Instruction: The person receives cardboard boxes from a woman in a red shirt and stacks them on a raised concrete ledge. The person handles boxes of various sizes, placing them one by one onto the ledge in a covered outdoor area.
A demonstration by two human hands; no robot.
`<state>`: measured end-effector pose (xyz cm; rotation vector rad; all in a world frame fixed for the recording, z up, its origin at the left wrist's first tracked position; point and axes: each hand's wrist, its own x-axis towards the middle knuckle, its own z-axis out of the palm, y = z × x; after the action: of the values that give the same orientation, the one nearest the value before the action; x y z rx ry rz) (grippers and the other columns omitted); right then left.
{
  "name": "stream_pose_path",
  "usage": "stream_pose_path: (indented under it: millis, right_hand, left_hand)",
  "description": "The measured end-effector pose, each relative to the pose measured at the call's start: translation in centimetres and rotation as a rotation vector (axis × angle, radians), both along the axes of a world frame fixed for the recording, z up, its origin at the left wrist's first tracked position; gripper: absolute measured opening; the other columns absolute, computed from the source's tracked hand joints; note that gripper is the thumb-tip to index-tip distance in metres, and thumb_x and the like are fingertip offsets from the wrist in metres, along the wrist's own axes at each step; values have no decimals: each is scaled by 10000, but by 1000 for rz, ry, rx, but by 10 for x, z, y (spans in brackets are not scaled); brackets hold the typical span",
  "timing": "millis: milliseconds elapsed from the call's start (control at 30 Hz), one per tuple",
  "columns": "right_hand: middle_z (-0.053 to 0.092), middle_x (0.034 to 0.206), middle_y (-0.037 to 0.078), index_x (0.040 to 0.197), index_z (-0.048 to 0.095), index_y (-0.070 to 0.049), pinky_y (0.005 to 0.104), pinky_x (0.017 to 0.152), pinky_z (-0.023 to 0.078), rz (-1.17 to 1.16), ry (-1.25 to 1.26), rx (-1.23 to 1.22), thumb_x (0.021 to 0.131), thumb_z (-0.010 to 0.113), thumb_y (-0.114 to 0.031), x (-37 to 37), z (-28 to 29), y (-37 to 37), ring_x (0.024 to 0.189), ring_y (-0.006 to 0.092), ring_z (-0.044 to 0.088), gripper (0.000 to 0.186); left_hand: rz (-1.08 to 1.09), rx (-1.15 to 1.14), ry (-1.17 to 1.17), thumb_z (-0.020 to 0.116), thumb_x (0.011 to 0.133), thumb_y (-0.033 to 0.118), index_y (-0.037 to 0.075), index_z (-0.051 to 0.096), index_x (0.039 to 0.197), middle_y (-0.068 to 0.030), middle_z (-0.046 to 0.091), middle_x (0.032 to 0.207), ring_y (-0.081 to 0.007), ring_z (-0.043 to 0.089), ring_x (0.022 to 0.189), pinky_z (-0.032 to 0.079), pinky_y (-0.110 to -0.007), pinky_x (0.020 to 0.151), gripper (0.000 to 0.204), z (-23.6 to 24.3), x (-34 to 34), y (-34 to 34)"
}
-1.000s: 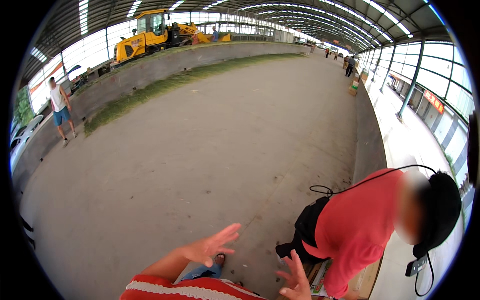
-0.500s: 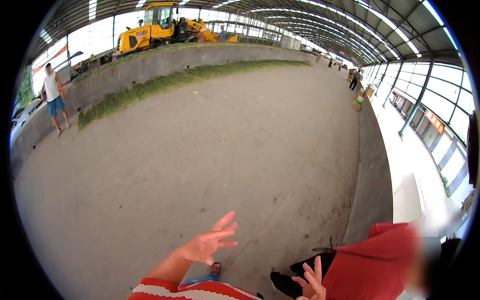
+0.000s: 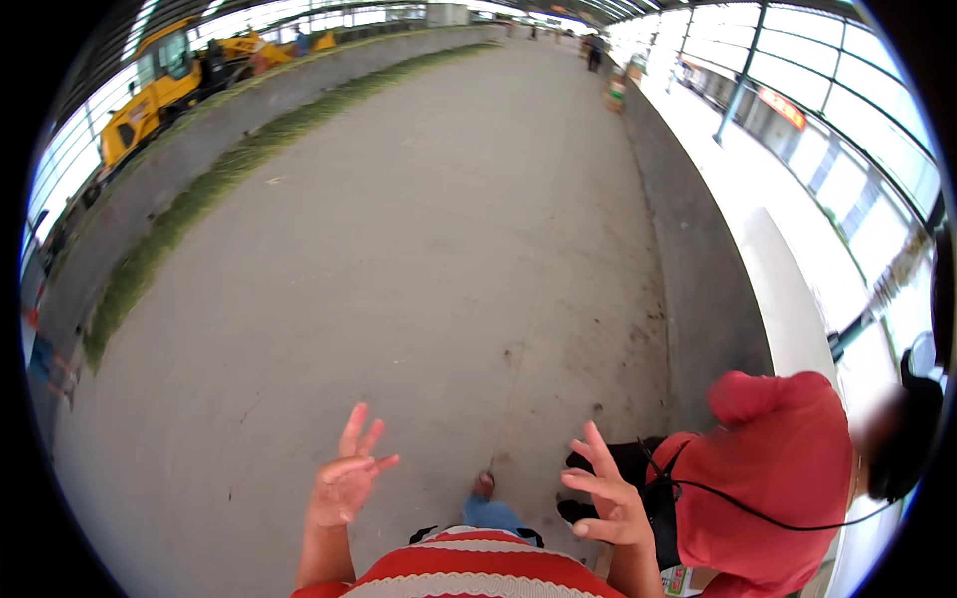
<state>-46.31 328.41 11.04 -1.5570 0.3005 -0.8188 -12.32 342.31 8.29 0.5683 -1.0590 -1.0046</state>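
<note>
Left hand (image 3: 342, 488) and right hand (image 3: 614, 510) raised, both spread (bare, well apart), above concrete floor (image 3: 419, 269), red-shirted co-worker (image 3: 773, 488) near right, yellow wheel loader (image 3: 132, 122) far left

Over on the right, the co-worker in red (image 3: 773, 488) is smeared about the head (image 3: 879, 437), and I can't see that person's hands; one sleeve (image 3: 748, 584) runs off the lower edge. Most of the carton (image 3: 704, 578) underneath is hidden by the body or cut away below. Behind the wearer's right hand (image 3: 610, 506) the forearm (image 3: 636, 570) is cropped at the bottom — so is the striped shirt (image 3: 478, 570). At the left rim a blurred figure (image 3: 45, 359) is sliced by the dark border — and the distant people (image 3: 595, 52) are too tiny to read.
</note>
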Motion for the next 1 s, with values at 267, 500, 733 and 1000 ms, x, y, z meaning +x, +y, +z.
stream_pose_path:
  millis: [267,500,733,1000]
  right_hand:
    - [68,1574,194,1253,614,-71,440,1041,341,89,31,-133,729,773,-128,73,-17,-163,1421,348,203,550]
    - [218,1553,148,1424,420,-104,422,1040,343,70,-32,-222,764,741,-148,148,8,-353,1406,303,239,735]
    - [226,1536,195,1492,246,-58,438,1039,325,124,-17,-21,762,747,-92,196,-3,-482,1424,294,194,886]
    - [236,1530,191,1513,185,-104,477,1017,357,-24,-134,273,762,760,-102,275,-22,-633,1396,323,269,946]
  left_hand:
    - [22,0,-166,782,739,452,114,690,1081,-187,-20,1573,-438,81,1430,396,-517,1005,490,-8,55,-147]
    - [107,74,-58,840,681,409,129,496,1351,-169,102,1570,-394,220,1406,391,-518,1011,803,19,119,-300]
    - [128,244,82,902,582,349,119,234,1487,-173,196,1541,-392,271,1383,405,-530,999,1148,-10,164,-436]
    - [-167,250,216,865,653,276,166,92,1516,-174,165,1542,-407,259,1379,392,-596,982,1164,-10,264,-672]
